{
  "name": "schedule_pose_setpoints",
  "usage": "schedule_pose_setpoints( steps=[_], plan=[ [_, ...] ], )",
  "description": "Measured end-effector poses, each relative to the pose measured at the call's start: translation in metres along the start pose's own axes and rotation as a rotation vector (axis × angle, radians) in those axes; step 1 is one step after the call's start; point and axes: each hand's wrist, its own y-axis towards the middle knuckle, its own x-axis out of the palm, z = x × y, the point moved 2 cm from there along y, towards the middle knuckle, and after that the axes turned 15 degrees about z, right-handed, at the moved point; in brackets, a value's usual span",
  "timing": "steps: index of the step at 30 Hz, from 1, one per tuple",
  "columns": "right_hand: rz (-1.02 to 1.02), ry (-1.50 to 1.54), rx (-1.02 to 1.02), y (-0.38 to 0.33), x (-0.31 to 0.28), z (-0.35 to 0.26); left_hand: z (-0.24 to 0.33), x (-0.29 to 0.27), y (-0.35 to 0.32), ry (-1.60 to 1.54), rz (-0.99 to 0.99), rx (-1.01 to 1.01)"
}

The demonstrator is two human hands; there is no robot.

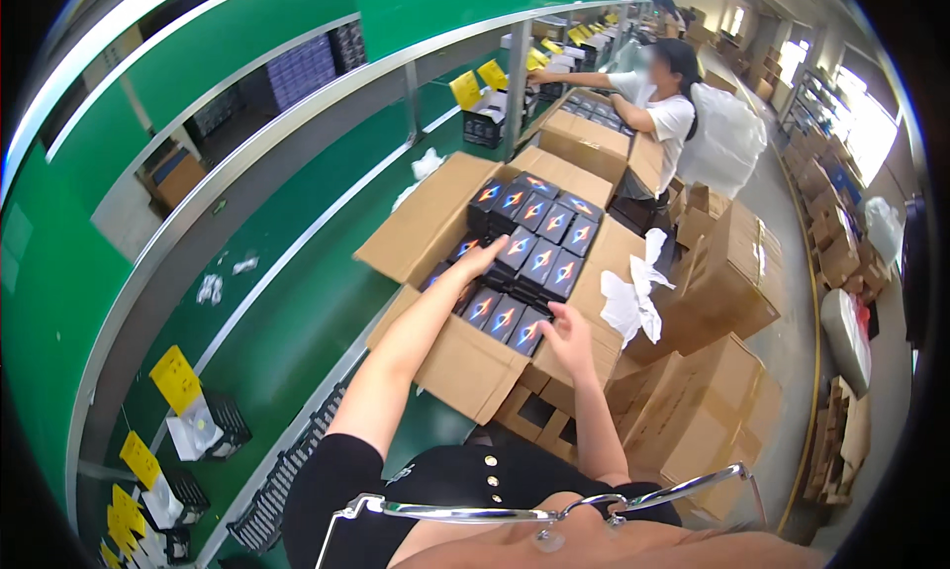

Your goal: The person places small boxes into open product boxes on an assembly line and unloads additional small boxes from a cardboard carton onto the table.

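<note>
Between left grip (481,260) and right grip (572,339) sit small black boxes (538,260).

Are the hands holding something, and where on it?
Can't tell: the left hand and right hand are at the small black boxes, but any grip is hidden.

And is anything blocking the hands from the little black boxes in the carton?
Nothing visible is: the carton flaps are spread outward, the black boxes show in the open top, and the left hand and right hand are up close to them.
</note>
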Motion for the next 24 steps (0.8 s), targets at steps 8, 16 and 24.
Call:
schedule_pose_setpoints(
  steps=[8,16,24],
  plan=[
    [0.189,0.012,0.194,-0.014,-0.076,0.033,0.002,0.059,0.048,-0.419,-0.311,-0.580],
    [0.155,0.102,0.231,-0.005,-0.064,0.039,-0.018,0.063,0.074,-0.328,-0.322,-0.652],
    [0.096,0.127,0.248,-0.017,-0.054,0.039,-0.002,0.043,0.044,-0.184,-0.339,-0.652]
  ],
)
